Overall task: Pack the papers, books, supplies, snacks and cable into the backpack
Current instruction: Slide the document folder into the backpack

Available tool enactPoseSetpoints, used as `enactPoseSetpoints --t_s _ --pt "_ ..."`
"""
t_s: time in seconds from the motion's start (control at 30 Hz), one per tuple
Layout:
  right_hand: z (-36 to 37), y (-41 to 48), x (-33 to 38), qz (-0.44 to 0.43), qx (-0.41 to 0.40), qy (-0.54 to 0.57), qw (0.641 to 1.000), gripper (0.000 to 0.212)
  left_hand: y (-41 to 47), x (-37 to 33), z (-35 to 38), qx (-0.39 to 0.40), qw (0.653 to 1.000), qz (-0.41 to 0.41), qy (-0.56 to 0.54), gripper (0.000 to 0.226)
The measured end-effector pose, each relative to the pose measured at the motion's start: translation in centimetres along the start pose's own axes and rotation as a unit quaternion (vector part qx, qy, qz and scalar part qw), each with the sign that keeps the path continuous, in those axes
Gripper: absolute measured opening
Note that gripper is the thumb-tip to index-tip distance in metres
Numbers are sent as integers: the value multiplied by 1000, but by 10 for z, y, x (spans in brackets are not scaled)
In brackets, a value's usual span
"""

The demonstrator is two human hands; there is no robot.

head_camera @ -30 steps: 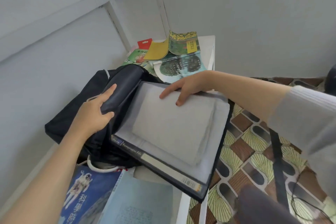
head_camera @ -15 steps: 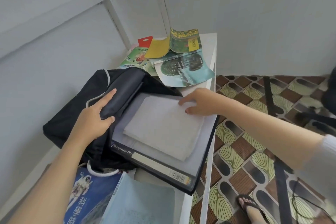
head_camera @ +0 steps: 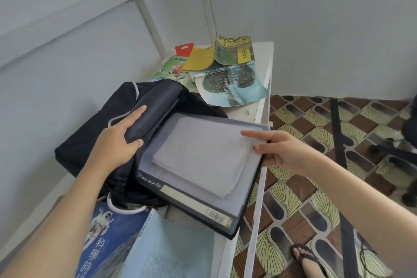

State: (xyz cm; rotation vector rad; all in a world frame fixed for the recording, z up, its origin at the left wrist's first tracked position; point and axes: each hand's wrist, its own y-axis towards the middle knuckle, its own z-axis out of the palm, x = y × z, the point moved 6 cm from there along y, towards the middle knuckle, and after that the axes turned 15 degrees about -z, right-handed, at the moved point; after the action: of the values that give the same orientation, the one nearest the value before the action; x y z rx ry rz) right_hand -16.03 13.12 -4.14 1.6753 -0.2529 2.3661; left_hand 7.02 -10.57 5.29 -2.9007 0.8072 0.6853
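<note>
Packing the file (head_camera: 198, 201) now: holding the flap (head_camera: 155, 106) of the backpack (head_camera: 74, 151) up in the curled left grip (head_camera: 121, 142), pinching the file's edge in the right grip (head_camera: 279, 151), with papers (head_camera: 203, 153) on it just left of that grip and its far end under the flap; next, push in level.

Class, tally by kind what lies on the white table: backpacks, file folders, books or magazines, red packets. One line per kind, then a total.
backpack: 1
file folder: 1
books or magazines: 5 (yellow-green book, tree-cover book, green cartoon book, blue astronaut book, pale blue booklet)
red packet: 1
Total: 8
</note>
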Motion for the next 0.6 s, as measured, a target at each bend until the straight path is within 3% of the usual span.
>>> enactPoseSetpoints --t_s 0.2,0.33,0.43,0.6 --pt "20 42 19 -27 -84 -77 993 37 0 0 -8 -14 1000 8 0 82" --pt "49 53 7 12 -12 -175 984 49 -1 3 -9 -13 1000 6 -13 82" --pt "62 60 -5 32 -10 -161 986 56 -2 5 -8 -11 1000 3 -18 82" --pt "71 84 -7 16 -94 -108 990 50 -1 6 -9 -8 1000 3 -26 83"
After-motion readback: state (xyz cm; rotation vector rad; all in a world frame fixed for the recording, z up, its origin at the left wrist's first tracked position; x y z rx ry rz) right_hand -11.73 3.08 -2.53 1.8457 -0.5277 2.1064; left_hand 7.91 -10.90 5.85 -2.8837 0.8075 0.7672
